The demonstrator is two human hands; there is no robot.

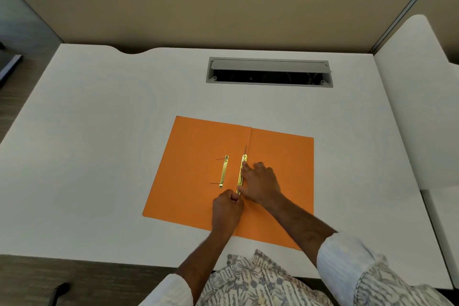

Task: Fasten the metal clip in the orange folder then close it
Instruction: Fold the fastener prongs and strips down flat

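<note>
While the orange folder (198,169) lies open near the desk's (99,131) front edge, the fastening step seems underway. The right hand (260,181) presses flat on the metal clip (240,174) at the fold, grasping nothing; the left hand (227,208), clenched, pinches its near end. A loose clip bar (223,171) lies just left. Next likely: fitting that bar, then closing.
</note>
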